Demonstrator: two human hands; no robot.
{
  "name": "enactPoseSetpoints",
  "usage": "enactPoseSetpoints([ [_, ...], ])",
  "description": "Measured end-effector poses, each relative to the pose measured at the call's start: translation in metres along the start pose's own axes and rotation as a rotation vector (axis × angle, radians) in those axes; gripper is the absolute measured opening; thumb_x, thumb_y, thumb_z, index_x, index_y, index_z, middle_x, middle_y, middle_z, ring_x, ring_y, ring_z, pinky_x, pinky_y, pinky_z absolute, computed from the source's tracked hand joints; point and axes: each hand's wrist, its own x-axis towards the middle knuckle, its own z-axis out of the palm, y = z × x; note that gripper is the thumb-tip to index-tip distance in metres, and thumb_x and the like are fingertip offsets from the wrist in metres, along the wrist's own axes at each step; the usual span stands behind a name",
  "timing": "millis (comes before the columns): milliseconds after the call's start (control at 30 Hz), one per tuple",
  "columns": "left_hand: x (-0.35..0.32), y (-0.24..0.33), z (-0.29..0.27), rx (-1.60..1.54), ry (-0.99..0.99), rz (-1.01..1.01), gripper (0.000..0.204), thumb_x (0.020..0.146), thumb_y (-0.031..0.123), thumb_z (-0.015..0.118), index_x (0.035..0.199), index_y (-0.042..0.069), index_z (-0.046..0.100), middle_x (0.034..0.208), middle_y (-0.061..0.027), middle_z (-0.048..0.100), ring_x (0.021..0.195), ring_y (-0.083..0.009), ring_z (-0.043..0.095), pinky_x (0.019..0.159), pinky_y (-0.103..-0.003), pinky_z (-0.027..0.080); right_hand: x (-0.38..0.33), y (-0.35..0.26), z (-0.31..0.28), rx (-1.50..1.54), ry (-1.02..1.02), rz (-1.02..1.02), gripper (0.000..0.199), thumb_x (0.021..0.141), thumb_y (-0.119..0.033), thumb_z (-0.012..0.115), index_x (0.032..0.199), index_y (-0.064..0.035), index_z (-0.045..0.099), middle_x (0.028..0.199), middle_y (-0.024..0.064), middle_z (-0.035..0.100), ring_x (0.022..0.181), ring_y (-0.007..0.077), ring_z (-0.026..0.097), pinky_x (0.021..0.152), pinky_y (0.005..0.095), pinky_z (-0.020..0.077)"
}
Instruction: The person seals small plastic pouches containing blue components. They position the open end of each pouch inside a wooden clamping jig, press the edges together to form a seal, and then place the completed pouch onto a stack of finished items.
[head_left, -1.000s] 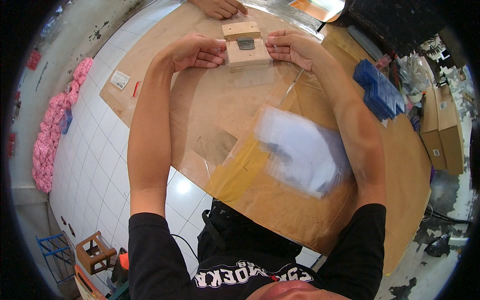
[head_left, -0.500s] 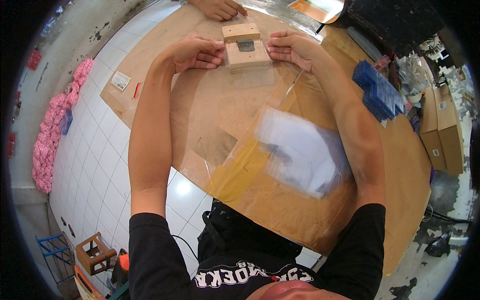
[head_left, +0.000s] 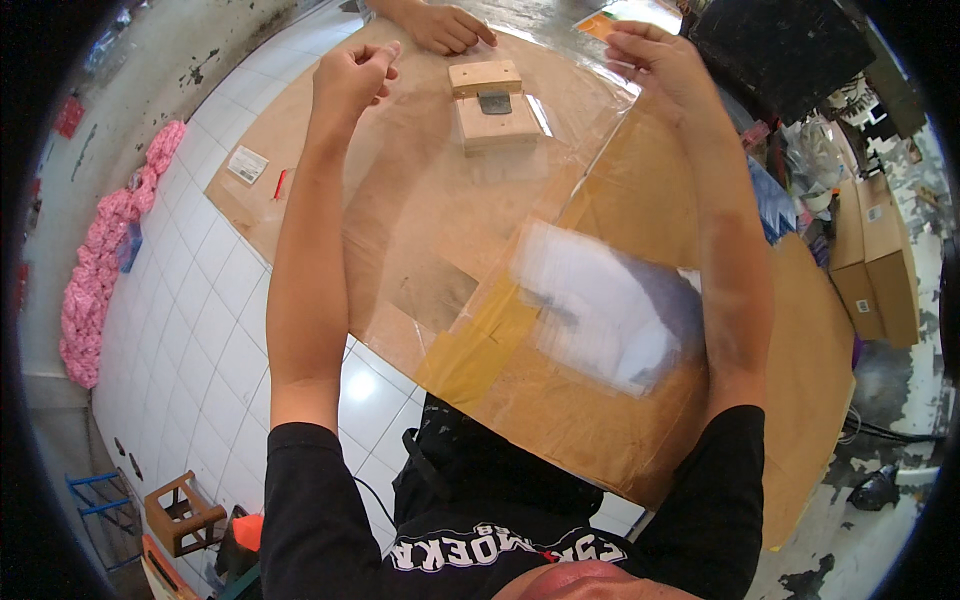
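A pale wooden block jig (head_left: 497, 122) with a dark metal-like plate (head_left: 494, 102) in its middle stands at the far part of the table. Both of my hands are raised off it, one to either side. My left hand (head_left: 355, 82) has its thumb pressed to curled fingers; whether something thin and clear is between them I cannot make out. To the right, my right hand (head_left: 660, 68) has loosely bent fingers a little apart, with nothing visible in them. Clear plastic (head_left: 540, 115) glints at the block's right edge. A stack of clear plastic sheets (head_left: 605, 310) lies nearer me.
Another person's hand (head_left: 450, 30) rests on the far table edge. Brown board (head_left: 400, 220) with tape covers the table. Blue plastic pieces (head_left: 772, 205) lie past my right forearm, near cardboard boxes (head_left: 875, 260). A red strip (head_left: 280, 184) and a white label (head_left: 246, 165) lie at left.
Both hands have left the sides of the wooden jig, moving outward and up; the right went farther. The jig looks slightly lower in view. The other person's hand stays near the far edge.
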Motion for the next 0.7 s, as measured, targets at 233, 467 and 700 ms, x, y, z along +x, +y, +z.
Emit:
enactPoseSetpoints([
  [233, -0.024, 0.031, 0.024, -0.107, 0.273, 0.505, 0.024, 0.091, 0.024, 0.075, 0.089, 0.001, 0.074, 0.066, -0.0005, 0.065, 0.057, -0.0051, 0.055, 0.054, -0.022, 0.045, -0.055, -0.068, 0.017, -0.403, -0.095, -0.212, 0.026, 0.101, -0.019, 0.061, 0.115, 0.0004, 0.069, 0.103, 0.0086, 0.071, 0.09, 0.0123, 0.066, 0.085, 0.0271, 0.0547],
  [467, -0.076, 0.045, 0.07, 0.012, -0.142, 0.96, 0.012, 0.09, 0.012, 0.075, 0.085, 0.001, 0.072, 0.062, -0.0005, 0.062, 0.055, -0.0038, 0.055, 0.051, -0.021, 0.042, -0.204, -0.048, 0.024, -1.025, -0.506, -0.233, 0.054, 0.089, -0.038, 0.073, 0.126, -0.0009, 0.063, 0.123, 0.0197, 0.064, 0.114, 0.0352, 0.061, 0.098, 0.043, 0.0472],
  [700, -0.127, 0.063, 0.088, 0.091, -1.001, 0.958, 0.058, 0.075, 0.038, 0.084, 0.115, 0.0, 0.066, 0.115, -0.0177, 0.066, 0.105, -0.0325, 0.064, 0.09, -0.04, 0.051, -0.267, -0.045, 0.001, -1.275, -0.558, -0.18, 0.104, 0.069, -0.058, 0.082, 0.15, -0.0063, 0.041, 0.155, 0.0227, 0.037, 0.142, 0.0432, 0.036, 0.116, 0.0488, 0.0304],
])
